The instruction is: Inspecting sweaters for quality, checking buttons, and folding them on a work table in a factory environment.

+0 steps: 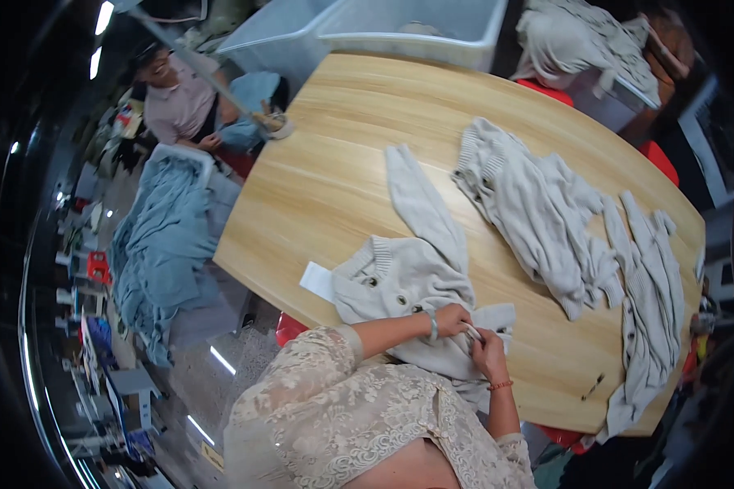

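Observation:
A beige knitted cardigan with dark buttons lies on the wooden table in front of me, one sleeve stretched toward the far side. My left hand, with a pale bangle at the wrist, is closed on the cardigan's fabric. Close beside it, my right hand, wearing a red bead bracelet, pinches the same cardigan. A small raised fold of knit shows between the fingers of both hands. The lower part of the garment hangs over the table edge against my body. A white paper sticks out by its collar.
More beige cardigans lie right of centre and along the right edge of the table. A small dark tool rests near the front right. Blue garments fill a bin at left. Beyond stand a tub and a seated person.

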A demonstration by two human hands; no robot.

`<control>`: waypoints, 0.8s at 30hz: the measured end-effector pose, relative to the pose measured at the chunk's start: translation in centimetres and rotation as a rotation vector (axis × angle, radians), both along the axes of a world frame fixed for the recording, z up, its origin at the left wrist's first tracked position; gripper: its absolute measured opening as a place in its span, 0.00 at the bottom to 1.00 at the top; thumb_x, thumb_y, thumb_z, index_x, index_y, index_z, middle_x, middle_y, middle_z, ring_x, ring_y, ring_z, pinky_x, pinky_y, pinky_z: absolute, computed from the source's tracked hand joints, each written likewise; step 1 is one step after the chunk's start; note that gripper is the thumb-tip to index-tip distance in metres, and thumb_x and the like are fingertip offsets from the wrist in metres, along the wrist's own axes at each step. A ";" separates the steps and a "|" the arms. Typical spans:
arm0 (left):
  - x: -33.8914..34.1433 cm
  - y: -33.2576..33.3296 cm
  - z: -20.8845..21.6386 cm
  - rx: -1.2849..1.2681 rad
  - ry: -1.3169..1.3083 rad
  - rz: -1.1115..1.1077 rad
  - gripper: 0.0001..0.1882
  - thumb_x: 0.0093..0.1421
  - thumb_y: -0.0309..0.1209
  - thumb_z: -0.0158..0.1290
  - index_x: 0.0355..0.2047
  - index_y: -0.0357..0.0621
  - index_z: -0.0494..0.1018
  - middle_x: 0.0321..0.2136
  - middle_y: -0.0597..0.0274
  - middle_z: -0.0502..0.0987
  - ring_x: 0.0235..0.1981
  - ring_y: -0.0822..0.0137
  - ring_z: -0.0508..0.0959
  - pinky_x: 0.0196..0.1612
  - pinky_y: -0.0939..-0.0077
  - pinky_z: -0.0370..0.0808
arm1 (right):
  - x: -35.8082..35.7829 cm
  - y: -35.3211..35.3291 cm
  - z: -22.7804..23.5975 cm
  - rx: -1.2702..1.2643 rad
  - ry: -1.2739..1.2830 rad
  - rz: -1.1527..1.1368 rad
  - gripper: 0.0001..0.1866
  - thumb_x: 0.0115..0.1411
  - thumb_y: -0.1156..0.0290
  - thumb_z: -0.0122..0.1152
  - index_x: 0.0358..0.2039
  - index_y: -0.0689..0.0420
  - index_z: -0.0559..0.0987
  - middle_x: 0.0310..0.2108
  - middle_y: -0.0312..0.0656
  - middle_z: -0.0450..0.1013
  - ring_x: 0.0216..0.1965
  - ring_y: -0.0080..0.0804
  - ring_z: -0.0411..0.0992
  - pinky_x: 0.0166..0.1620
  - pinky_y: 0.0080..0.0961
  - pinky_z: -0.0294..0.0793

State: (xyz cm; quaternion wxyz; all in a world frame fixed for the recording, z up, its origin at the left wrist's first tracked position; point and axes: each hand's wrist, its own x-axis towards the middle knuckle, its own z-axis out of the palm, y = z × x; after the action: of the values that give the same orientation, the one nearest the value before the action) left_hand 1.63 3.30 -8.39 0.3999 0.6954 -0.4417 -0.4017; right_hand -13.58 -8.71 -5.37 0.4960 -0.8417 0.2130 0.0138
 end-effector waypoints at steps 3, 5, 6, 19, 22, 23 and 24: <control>0.2 0.7 -0.2 -0.014 -0.041 -0.037 0.10 0.52 0.31 0.53 0.33 0.42 0.78 0.26 0.49 0.78 0.27 0.54 0.78 0.32 0.67 0.73 | 0.1 0.8 -0.7 -0.015 -0.012 -0.083 0.14 0.50 0.81 0.49 0.36 0.62 0.79 0.26 0.51 0.73 0.27 0.39 0.74 0.33 0.32 0.72; 0.2 1.5 0.3 0.057 0.061 0.001 0.10 0.53 0.31 0.53 0.34 0.42 0.78 0.24 0.50 0.77 0.24 0.61 0.76 0.30 0.71 0.72 | 0.2 1.4 -0.4 -0.047 -0.021 -0.097 0.12 0.48 0.80 0.51 0.34 0.60 0.79 0.28 0.53 0.73 0.32 0.48 0.72 0.38 0.35 0.71; 0.1 1.7 0.9 0.078 0.067 -0.003 0.09 0.53 0.30 0.52 0.34 0.42 0.78 0.23 0.52 0.77 0.22 0.66 0.74 0.29 0.73 0.70 | -0.3 1.7 -1.4 -0.044 -0.052 -0.113 0.12 0.48 0.79 0.52 0.33 0.60 0.79 0.28 0.52 0.73 0.32 0.47 0.72 0.38 0.35 0.71; 1.6 2.3 2.2 0.124 -0.243 0.114 0.16 0.44 0.37 0.65 0.24 0.39 0.74 0.23 0.52 0.77 0.25 0.59 0.77 0.31 0.70 0.72 | -1.9 1.5 1.4 -0.217 0.227 -0.076 0.10 0.54 0.63 0.56 0.34 0.54 0.75 0.32 0.46 0.73 0.36 0.47 0.73 0.38 0.41 0.72; 1.8 1.7 1.5 0.073 -0.385 0.155 0.14 0.42 0.33 0.65 0.23 0.41 0.71 0.22 0.54 0.73 0.27 0.54 0.73 0.32 0.63 0.69 | -2.6 1.1 0.5 -0.251 0.189 -0.070 0.10 0.55 0.66 0.54 0.36 0.55 0.74 0.35 0.46 0.71 0.35 0.48 0.73 0.38 0.42 0.72; 1.5 1.2 1.7 0.007 -0.616 0.073 0.10 0.45 0.28 0.62 0.26 0.41 0.72 0.24 0.56 0.71 0.29 0.54 0.72 0.34 0.63 0.68 | -2.7 1.0 0.2 -0.257 0.136 -0.081 0.09 0.56 0.67 0.53 0.37 0.55 0.74 0.37 0.46 0.71 0.35 0.48 0.73 0.38 0.42 0.72; 1.2 0.3 2.0 0.009 -0.608 0.061 0.10 0.45 0.28 0.62 0.26 0.41 0.72 0.24 0.56 0.71 0.29 0.54 0.72 0.34 0.63 0.68 | -3.0 0.8 0.1 -0.266 0.132 -0.091 0.10 0.56 0.69 0.52 0.38 0.56 0.74 0.39 0.46 0.69 0.34 0.49 0.73 0.38 0.42 0.72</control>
State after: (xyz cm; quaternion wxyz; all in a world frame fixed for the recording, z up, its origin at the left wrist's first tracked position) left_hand 2.80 3.57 -6.39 0.2579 0.7985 -0.5183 -0.1651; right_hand -16.53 -7.91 -5.31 0.3654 -0.8866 0.2829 0.0182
